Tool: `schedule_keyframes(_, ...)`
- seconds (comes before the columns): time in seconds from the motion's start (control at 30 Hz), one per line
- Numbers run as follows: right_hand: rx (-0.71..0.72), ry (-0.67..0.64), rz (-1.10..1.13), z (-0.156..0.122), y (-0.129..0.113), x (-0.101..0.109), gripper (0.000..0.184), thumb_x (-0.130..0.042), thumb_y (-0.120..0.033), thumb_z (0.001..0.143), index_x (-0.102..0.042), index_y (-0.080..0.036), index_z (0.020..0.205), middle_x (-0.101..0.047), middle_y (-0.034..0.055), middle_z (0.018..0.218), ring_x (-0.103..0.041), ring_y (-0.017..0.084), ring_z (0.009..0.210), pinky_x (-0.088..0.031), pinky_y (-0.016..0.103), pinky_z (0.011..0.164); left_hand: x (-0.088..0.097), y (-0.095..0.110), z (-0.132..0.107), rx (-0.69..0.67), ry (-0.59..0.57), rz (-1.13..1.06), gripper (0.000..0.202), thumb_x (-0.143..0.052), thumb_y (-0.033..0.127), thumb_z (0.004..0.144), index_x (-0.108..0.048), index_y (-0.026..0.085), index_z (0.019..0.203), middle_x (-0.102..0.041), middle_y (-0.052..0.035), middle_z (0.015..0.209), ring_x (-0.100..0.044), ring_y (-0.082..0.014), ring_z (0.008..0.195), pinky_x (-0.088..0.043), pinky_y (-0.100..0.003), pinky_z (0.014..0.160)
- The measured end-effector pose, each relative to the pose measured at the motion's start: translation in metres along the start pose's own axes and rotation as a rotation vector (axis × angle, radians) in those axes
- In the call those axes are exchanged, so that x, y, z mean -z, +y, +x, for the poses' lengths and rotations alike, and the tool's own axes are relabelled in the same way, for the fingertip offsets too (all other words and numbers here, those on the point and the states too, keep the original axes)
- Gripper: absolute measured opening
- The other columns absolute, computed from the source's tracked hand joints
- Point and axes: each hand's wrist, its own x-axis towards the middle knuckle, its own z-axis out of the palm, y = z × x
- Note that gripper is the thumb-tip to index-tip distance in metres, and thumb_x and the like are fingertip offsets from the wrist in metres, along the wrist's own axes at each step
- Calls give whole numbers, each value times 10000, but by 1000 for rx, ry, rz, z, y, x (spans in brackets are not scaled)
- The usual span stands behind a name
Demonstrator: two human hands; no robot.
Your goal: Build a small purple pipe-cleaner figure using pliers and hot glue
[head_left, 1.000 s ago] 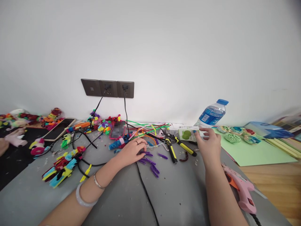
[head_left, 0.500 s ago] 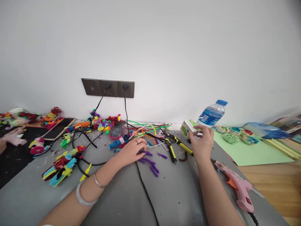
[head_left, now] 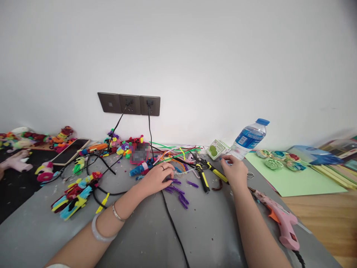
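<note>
My left hand rests on the grey table, fingers loosely bent and apart from the thumb, beside several short purple pipe-cleaner pieces. Whether a fingertip touches one is hidden. My right hand is pinched over the table at the right; a small bluish bit shows at its fingertips, too small to name. Just beyond it are a small white-and-green box and a tilted water bottle. Yellow-and-black pliers lie open between my hands, near a brown fuzzy scrap.
A pink glue gun lies right of my right forearm. Green paper bears several fabric rosettes. Pipe-cleaner figures, a phone and black cables occupy the left and middle. Another person's hand shows at the left edge.
My right hand has moved lower and slightly left, away from the box. The box has shifted left and now shows its printed front. My left hand stays in place.
</note>
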Motion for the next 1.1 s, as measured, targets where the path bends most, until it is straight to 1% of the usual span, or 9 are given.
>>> schedule_keyframes(0.13,-1,17,5,-1,-4,5,249,-497,-378,728,-676,-210,767,-662,73,701,-579,264,715,-381,371,682,1,0,0,0,70,-37,76,-593,141,860,-575,209,888,-613,-73,1196,-587,-235,1155,-465,-381,978)
schedule_keyframes(0.3,106,70,227,-5,-17,13,204,-514,-370,754,-619,-198,776,-619,37,673,-552,206,640,-398,333,651,5,4,3,91,176,-119,59,-570,152,869,-547,206,867,-636,-37,935,-608,-207,945,-478,-355,879)
schedule_keyframes(0.47,201,26,424,-15,-35,15,182,-557,-364,799,-621,-195,811,-619,25,680,-553,186,636,-422,313,627,1,5,6,245,225,-485,134,-615,228,835,-554,194,950,-607,-18,840,-595,-157,741,-486,-272,668)
schedule_keyframes(0.53,217,-48,545,-22,-45,12,196,-567,-384,824,-626,-197,832,-625,25,698,-551,180,632,-420,301,597,-3,7,7,268,234,-613,140,-607,234,829,-555,186,949,-608,-22,839,-597,-147,732,-495,-261,653)
schedule_keyframes(0.63,222,-253,783,-38,-65,6,247,-583,-448,850,-631,-208,878,-616,17,712,-534,164,610,-421,284,558,-6,11,7,265,258,-699,132,-600,191,805,-547,184,926,-606,-21,854,-610,-140,773,-522,-259,708)
schedule_keyframes(0.73,241,-550,917,-60,-87,-3,268,-633,-478,840,-631,-217,902,-633,22,758,-551,159,630,-452,278,568,-7,16,7,259,245,-669,120,-584,166,798,-538,190,907,-589,-9,838,-608,-130,761,-532,-246,699)
schedule_keyframes(0.8,243,-676,975,-74,-99,-9,289,-654,-494,829,-632,-221,922,-651,37,827,-582,171,682,-475,283,587,-7,16,7,234,232,-595,106,-566,148,797,-544,194,890,-581,-10,848,-604,-131,764,-529,-230,660)
schedule_keyframes(0.93,223,-716,1016,-89,-108,-18,280,-701,-480,798,-629,-218,868,-629,24,795,-578,166,677,-494,292,622,-7,13,7,168,285,-497,100,-556,127,793,-532,200,857,-575,-11,858,-600,-135,773,-542,-244,674)
schedule_keyframes(1.1,127,-745,1067,-88,-105,-24,308,-729,-498,754,-639,-218,843,-638,28,789,-584,168,672,-502,294,604,-5,10,7,140,391,-511,90,-577,158,808,-509,198,852,-570,-9,839,-601,-133,772,-553,-274,738)
